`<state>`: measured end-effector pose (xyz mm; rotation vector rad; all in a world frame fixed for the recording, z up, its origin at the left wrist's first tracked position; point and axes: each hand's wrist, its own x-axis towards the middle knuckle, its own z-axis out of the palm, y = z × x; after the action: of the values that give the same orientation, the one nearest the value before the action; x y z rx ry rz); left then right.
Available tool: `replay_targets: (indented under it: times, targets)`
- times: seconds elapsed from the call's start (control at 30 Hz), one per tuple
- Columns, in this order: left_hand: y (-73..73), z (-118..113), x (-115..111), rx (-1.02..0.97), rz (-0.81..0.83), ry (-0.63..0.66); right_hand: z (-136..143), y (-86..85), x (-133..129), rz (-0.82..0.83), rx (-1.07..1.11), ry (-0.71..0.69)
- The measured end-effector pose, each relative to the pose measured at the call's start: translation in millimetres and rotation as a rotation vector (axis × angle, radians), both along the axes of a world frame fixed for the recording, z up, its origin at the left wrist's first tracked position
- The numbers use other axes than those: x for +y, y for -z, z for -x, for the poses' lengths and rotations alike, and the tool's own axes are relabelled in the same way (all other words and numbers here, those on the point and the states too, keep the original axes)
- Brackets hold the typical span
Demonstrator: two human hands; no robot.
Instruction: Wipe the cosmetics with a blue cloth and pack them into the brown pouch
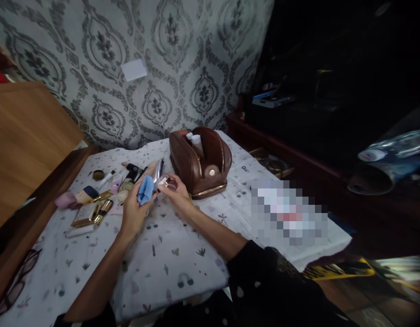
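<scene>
My left hand (133, 210) is closed around a crumpled blue cloth (146, 190) above the patterned white tablecloth (155, 268). Just to its right, my right hand (178, 195) pinches a small clear, shiny item (163, 182), which sits close against the cloth; its exact kind is too small to tell. Behind my right hand stands an open brown bag (184, 159) with gold zippers, and white-capped tubes (197, 144) stick up inside it. Several cosmetics lie left of my hands, among them a gold-edged compact (84, 214), a pink sponge (66, 200) and a round brush (98, 175).
Dark-framed glasses (17, 286) lie at the table's left edge beside a wooden panel (32, 145). A blurred-out item (288, 213) rests on the right side. Further right are dark furniture and a plastic bottle (394, 145). Patterned wallpaper (172, 41) rises behind.
</scene>
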<state>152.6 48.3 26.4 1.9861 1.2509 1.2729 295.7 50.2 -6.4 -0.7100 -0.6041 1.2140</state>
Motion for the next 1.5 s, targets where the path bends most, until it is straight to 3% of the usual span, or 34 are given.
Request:
replay_targets:
  times: [0.17, 0.37, 0.43, 0.63, 0.87, 1.07, 1.2, 1.33, 1.5]
  targets:
    - [2.2, 1.0, 1.6, 0.027, -0.024, -0.029, 0.8, -5.1, -4.9, -0.035, -0.082, -0.032]
    - [-6.1, 7.4, 5.5, 0.052, -0.053, -0.101, 1.3, -9.7, -12.0, -0.075, 0.134, -0.262]
    - [-6.4, 7.5, 6.2, 0.047, -0.061, -0.102, 1.2, -11.4, -14.6, -0.063, 0.154, -0.282]
    - [0.9, 7.3, 8.0, 0.037, -0.076, -0.077, 1.5, -14.4, -14.9, -0.058, 0.201, -0.198]
    - [-0.2, 9.0, -0.4, 0.174, -0.264, -0.009, 0.3, -9.1, -7.4, -0.014, 0.094, -0.008]
    - [-2.4, -0.3, -14.7, 0.299, -0.404, 0.089, -2.6, -0.8, -3.1, 0.029, -0.053, 0.059]
    - [-1.0, -1.3, -12.5, 0.262, -0.383, 0.020, -0.2, -1.2, -4.2, 0.054, -0.065, 0.054]
    - [-1.0, 3.2, -3.8, 0.159, -0.267, -0.045, 1.3, -7.4, -7.4, 0.012, 0.025, -0.033]
    - [-3.2, 5.4, 0.8, -0.030, -0.087, -0.052, -5.5, -16.0, -12.3, -0.023, 0.223, -0.333]
